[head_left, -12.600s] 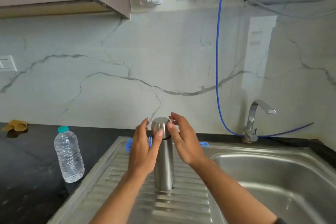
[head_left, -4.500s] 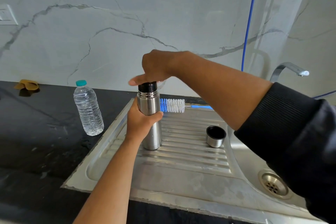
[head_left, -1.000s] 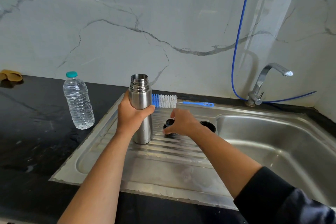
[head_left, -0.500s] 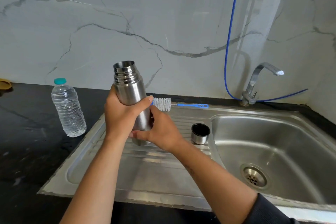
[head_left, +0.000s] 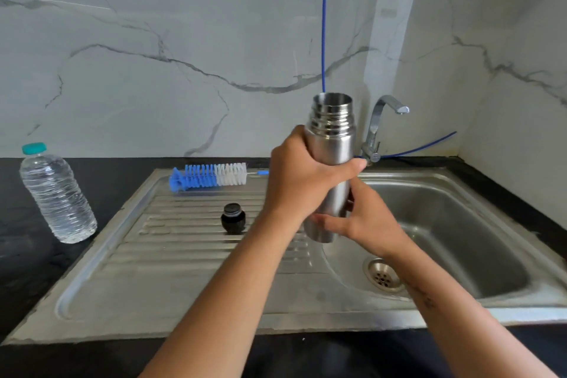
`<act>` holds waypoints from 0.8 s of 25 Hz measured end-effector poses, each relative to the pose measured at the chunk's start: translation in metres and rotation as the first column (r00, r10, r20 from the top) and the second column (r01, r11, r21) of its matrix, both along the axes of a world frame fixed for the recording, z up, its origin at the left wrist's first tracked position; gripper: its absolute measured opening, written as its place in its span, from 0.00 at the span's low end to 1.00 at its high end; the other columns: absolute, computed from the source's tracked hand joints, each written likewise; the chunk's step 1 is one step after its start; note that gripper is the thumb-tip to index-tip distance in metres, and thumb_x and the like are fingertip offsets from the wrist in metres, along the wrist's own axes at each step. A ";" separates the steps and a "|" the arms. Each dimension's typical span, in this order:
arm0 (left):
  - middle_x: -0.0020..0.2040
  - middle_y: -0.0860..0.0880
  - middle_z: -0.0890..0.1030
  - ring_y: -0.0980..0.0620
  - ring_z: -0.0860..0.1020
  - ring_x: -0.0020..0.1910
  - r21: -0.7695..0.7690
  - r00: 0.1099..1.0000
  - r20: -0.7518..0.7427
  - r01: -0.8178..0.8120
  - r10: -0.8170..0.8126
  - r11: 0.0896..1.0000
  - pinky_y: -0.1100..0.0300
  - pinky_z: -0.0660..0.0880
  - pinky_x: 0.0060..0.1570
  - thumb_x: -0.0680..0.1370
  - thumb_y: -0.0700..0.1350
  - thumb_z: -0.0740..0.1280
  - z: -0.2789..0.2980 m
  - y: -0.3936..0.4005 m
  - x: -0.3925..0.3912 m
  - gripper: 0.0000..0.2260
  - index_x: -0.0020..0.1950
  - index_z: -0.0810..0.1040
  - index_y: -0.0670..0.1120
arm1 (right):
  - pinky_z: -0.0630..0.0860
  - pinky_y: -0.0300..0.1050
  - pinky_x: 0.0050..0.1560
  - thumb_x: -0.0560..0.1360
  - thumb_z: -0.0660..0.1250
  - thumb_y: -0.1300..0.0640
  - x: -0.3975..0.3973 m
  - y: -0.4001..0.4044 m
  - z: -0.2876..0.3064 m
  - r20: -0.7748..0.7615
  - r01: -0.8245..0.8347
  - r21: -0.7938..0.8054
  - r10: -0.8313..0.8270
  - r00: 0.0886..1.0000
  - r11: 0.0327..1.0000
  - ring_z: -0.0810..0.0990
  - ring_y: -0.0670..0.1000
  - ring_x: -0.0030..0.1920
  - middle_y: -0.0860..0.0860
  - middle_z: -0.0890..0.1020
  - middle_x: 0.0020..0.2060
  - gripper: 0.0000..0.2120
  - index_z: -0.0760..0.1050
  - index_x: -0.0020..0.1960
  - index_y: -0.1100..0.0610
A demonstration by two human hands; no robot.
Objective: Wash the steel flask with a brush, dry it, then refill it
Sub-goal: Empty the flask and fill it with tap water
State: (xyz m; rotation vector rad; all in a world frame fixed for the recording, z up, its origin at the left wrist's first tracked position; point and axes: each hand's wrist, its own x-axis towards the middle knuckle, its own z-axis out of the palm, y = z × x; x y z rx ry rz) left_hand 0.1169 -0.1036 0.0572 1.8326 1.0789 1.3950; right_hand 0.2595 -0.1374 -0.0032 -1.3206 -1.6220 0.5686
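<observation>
Gripping the open, upright steel flask [head_left: 331, 156] above the sink's [head_left: 460, 218] left rim, the left hand [head_left: 302, 181] wrapped its middle while the right hand's [head_left: 365, 221] fingers clasped its base; the blue-and-white bristle brush [head_left: 208, 176] lay at the drainboard's [head_left: 171, 270] far edge.

Blue hose [head_left: 323, 24] down marble wall [head_left: 184, 40], beside corner tap [head_left: 380, 129].

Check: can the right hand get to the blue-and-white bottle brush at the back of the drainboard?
Probably not directly. The right hand grips the base of the open steel flask, and the left hand and flask stand between it and the blue-and-white bottle brush. It must let go first.
</observation>
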 end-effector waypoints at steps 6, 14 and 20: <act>0.42 0.57 0.83 0.66 0.81 0.38 -0.133 0.988 -0.027 0.146 -0.150 0.980 0.73 0.74 0.34 0.58 0.59 0.85 -0.027 0.009 0.082 0.27 0.50 0.80 0.52 | 0.83 0.47 0.44 0.68 0.80 0.50 0.063 0.005 -0.026 -0.139 0.233 0.071 -0.222 0.965 0.970 0.87 0.46 0.46 0.49 0.87 0.44 0.21 0.78 0.57 0.55; 0.54 0.52 0.83 0.55 0.81 0.53 -0.107 0.917 -0.336 0.190 -0.215 0.976 0.57 0.78 0.55 0.70 0.66 0.75 -0.087 0.039 0.071 0.28 0.61 0.79 0.48 | 0.79 0.43 0.44 0.61 0.79 0.41 0.122 0.024 -0.043 0.037 0.366 0.019 -0.366 0.930 0.931 0.83 0.44 0.45 0.45 0.84 0.46 0.29 0.74 0.58 0.50; 0.51 0.56 0.82 0.57 0.75 0.57 -0.213 0.435 -0.805 0.423 -0.403 0.881 0.51 0.75 0.60 0.77 0.61 0.71 -0.145 0.048 0.039 0.13 0.53 0.83 0.54 | 0.74 0.39 0.40 0.64 0.83 0.51 0.145 0.037 -0.067 0.141 0.421 -0.075 -0.408 0.902 0.904 0.80 0.43 0.46 0.44 0.81 0.47 0.29 0.71 0.58 0.51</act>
